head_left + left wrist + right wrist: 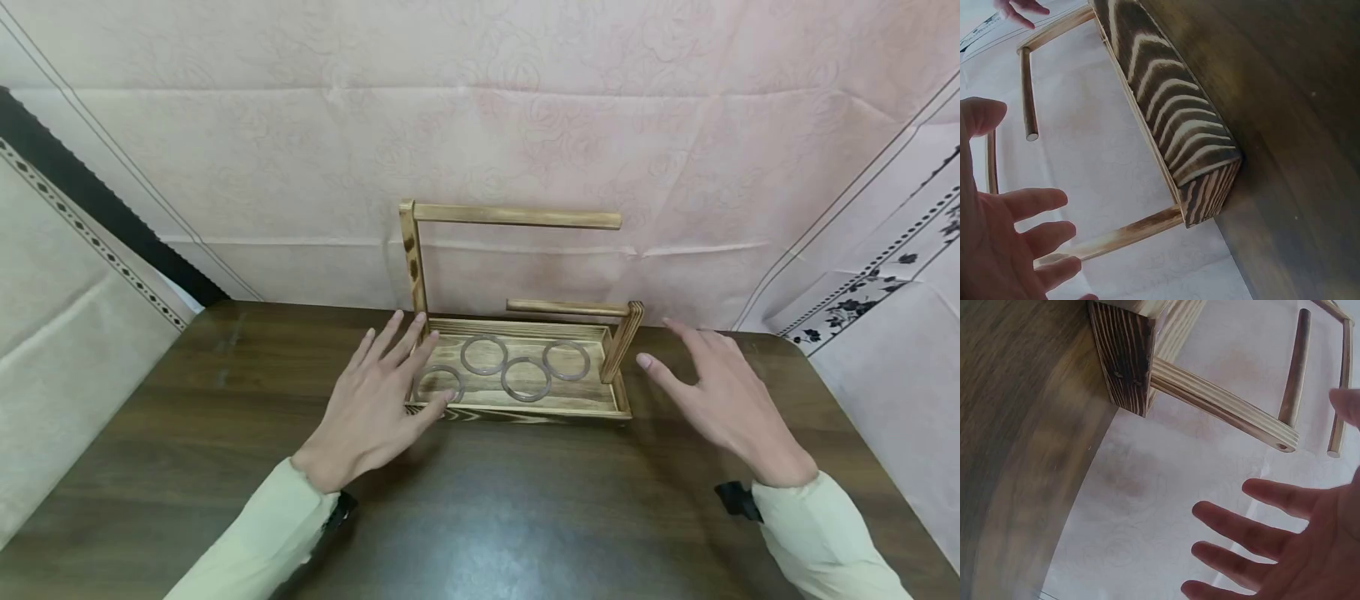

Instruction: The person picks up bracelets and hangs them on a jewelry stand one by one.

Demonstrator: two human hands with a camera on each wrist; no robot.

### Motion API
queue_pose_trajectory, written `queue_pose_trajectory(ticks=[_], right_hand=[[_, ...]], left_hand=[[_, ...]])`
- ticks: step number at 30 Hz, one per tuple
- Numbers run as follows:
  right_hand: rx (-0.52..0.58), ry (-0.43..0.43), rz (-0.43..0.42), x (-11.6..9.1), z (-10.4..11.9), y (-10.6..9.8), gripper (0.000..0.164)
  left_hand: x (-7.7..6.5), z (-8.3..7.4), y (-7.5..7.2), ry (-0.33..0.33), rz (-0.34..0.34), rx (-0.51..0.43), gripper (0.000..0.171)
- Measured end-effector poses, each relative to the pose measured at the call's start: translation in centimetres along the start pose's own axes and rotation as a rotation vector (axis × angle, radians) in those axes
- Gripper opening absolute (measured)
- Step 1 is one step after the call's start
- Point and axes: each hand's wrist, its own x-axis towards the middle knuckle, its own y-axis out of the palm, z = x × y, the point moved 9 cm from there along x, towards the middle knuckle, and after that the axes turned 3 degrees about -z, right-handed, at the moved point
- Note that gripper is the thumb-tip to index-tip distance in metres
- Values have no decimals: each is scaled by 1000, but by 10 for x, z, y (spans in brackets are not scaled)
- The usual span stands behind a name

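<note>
A wooden rack [517, 412] with a shallow tray base stands near the back of the table. From its left end a tall post [414, 258] carries a long upper rod [517, 217]; a short post [622, 342] at the right end carries a lower rod [567, 307]. Several clear grey rings [527, 380] lie flat in the tray. My left hand [375, 404] hovers at the rack's left end, fingers spread, partly covering the leftmost ring. My right hand [723, 396] is held just right of the short post, fingers extended and thumb apart. Neither hand holds anything.
The dark brown table [480, 517] extends in front of the rack and to both sides. A pale patterned cloth [480, 142] hangs right behind the table's back edge. More cloth with dark trim [847, 308] hangs at the right.
</note>
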Motion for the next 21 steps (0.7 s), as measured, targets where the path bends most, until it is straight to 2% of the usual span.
queue_pose_trajectory(ticks=[7, 11, 15, 21], right_hand=[[92, 39, -58, 5, 0, -9, 63], [145, 36, -82, 10, 0, -11, 59], [174, 33, -94, 13, 1, -9, 58], [245, -28, -103, 22, 8, -7, 53]], left_hand=[[8, 0, -5, -35, -69, -53, 70], [11, -1, -6, -31, -100, -76, 61], [14, 0, -2, -38, -78, -100, 56], [18, 2, 7, -53, -23, -121, 55]])
